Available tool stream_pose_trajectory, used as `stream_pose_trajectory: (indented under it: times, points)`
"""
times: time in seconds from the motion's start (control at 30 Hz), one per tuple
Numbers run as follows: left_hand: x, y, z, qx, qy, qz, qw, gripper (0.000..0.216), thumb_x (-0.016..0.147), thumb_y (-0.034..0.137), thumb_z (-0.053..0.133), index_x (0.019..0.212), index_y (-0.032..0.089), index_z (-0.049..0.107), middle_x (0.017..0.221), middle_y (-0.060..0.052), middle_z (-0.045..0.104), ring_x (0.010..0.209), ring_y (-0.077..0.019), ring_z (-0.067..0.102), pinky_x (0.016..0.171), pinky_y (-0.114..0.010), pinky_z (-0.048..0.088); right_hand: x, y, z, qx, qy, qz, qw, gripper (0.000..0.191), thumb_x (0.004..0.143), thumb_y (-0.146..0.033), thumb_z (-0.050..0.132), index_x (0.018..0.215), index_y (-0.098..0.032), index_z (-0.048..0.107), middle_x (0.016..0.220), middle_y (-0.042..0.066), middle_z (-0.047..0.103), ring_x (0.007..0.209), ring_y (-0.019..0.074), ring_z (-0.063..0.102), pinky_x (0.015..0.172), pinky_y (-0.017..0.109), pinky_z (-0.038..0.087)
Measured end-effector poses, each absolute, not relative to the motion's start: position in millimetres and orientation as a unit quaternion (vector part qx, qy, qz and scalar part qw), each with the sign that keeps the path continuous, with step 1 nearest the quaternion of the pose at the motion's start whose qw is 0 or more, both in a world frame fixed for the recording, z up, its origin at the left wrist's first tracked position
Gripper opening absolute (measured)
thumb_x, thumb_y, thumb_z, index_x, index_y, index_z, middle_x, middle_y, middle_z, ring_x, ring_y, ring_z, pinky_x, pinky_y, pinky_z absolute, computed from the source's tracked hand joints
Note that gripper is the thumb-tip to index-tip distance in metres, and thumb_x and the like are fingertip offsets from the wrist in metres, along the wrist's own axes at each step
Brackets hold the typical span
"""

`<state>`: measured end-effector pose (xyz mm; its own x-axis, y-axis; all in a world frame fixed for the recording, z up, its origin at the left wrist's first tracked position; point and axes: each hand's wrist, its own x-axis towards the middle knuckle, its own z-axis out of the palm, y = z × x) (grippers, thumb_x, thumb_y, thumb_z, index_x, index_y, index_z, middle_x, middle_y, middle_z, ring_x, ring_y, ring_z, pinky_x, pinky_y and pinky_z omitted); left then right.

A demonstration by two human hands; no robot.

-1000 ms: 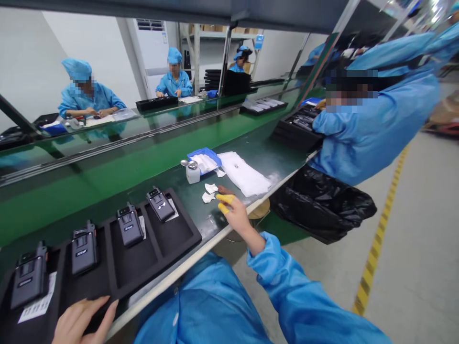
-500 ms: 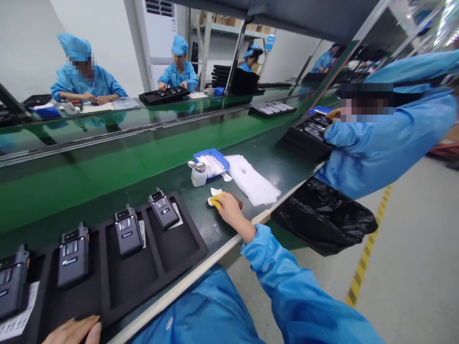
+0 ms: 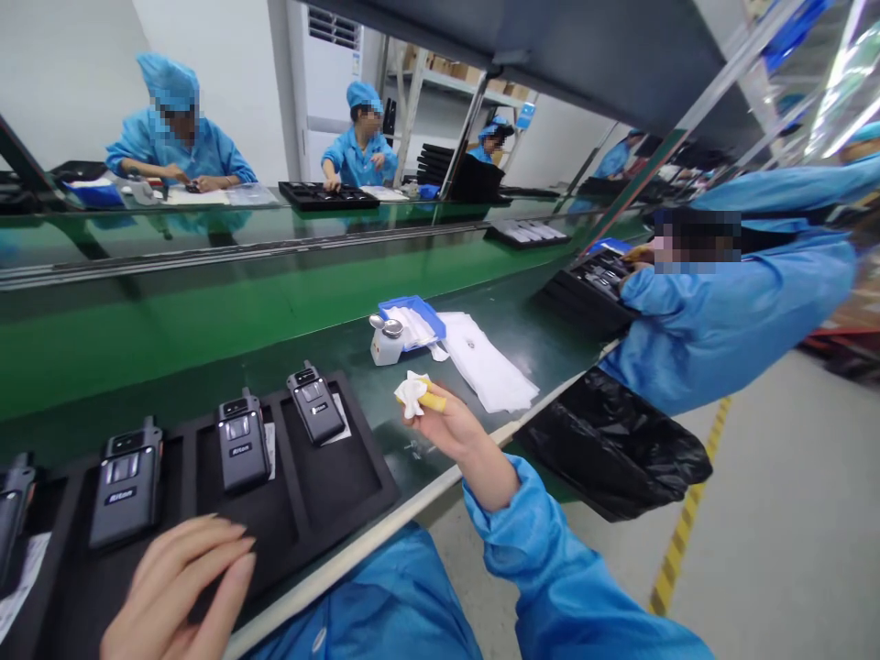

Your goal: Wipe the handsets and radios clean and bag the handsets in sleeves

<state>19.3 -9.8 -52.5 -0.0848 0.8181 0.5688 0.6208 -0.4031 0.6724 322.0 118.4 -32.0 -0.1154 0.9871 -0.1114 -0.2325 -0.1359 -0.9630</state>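
My right hand (image 3: 454, 431), with yellow finger covers on its fingertips, pinches a crumpled white wipe (image 3: 411, 396) just above the green bench. My left hand (image 3: 182, 587) hovers over the front edge of the black foam tray (image 3: 344, 481), fingers extended and holding nothing. In the tray's compartments lie several dark two-way radios, among them one at the right end (image 3: 314, 408), one marked Riton in the middle (image 3: 243, 449) and another nearer my left hand (image 3: 124, 500). White labels show partly beneath some of them. The leftmost radio is cut off by the view's edge.
Beyond my right hand stand a white dispenser bottle (image 3: 386, 346) with a metal top and a blue bin (image 3: 433, 321) of white wipes. White sheets (image 3: 488, 367) lie beside them. A black bag (image 3: 619, 449) hangs at the bench edge. Co-workers sit opposite and to the right.
My right hand has lifted off the bench surface and turned, bringing the wipe into clear view. My left hand has risen rightward over the tray. The view has shifted slightly.
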Motion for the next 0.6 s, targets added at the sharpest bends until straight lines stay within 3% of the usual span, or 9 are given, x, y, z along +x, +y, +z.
stream_pose_trajectory:
  times: [0.07, 0.2, 0.3, 0.47, 0.6]
  points:
    - [51.6, 3.7, -30.9, 0.677, 0.528, 0.473, 0.199, 0.012, 0.076, 0.034, 0.063, 0.078, 0.025, 0.071, 0.082, -0.001, 0.069, 0.078, -0.0182, 0.063, 0.072, -0.029, 0.05, 308.4, 107.4, -27.0, -0.42, -0.415, 0.644, 0.487, 0.024, 0.063, -0.038, 0.067, 0.078, -0.024, 0.057, 0.084, 0.002, 0.065, 0.07, 0.0151, 0.056, 0.06, 0.029, 0.045]
    - [94.0, 26.2, -16.6, 0.571, 0.532, 0.425, 0.459, 0.028, 0.077, 0.039, 0.06, 0.094, 0.02, 0.07, 0.087, -0.005, 0.067, 0.08, -0.0181, 0.061, 0.072, -0.029, 0.049, 272.5, 81.2, -21.1, -0.36, -0.374, 0.732, 0.441, 0.021, 0.062, -0.034, 0.068, 0.078, -0.025, 0.061, 0.093, 0.002, 0.068, 0.079, 0.017, 0.059, 0.068, 0.03, 0.046]
    - [105.5, 30.7, -19.1, 0.469, 0.483, 0.454, 0.584, 0.031, 0.071, 0.043, 0.067, 0.09, 0.018, 0.068, 0.086, -0.005, 0.068, 0.079, -0.0176, 0.059, 0.075, -0.03, 0.047, 250.2, 67.3, -20.8, -0.348, -0.361, 0.755, 0.423, 0.019, 0.061, -0.035, 0.069, 0.075, -0.024, 0.063, 0.09, 0.002, 0.069, 0.078, 0.0169, 0.059, 0.07, 0.029, 0.046]
    - [101.4, 23.2, -19.3, 0.374, 0.462, 0.506, 0.625, 0.031, 0.063, 0.044, 0.075, 0.07, 0.016, 0.064, 0.068, 0.0, 0.061, 0.068, -0.0128, 0.052, 0.071, -0.026, 0.042, 237.5, 59.2, -27.0, -0.375, -0.371, 0.752, 0.396, 0.024, 0.062, -0.037, 0.07, 0.08, -0.021, 0.068, 0.089, 0.004, 0.069, 0.08, 0.0177, 0.059, 0.074, 0.03, 0.048]
    - [93.5, 20.0, -16.5, 0.34, 0.485, 0.522, 0.614, 0.027, 0.063, 0.039, 0.074, 0.063, 0.016, 0.06, 0.061, 0.002, 0.056, 0.062, -0.0104, 0.046, 0.064, -0.023, 0.038, 241.9, 51.5, -23.2, -0.446, -0.473, 0.595, 0.473, 0.03, 0.071, -0.042, 0.067, 0.097, -0.028, 0.066, 0.103, 0.003, 0.065, 0.097, 0.0195, 0.058, 0.087, 0.035, 0.046]
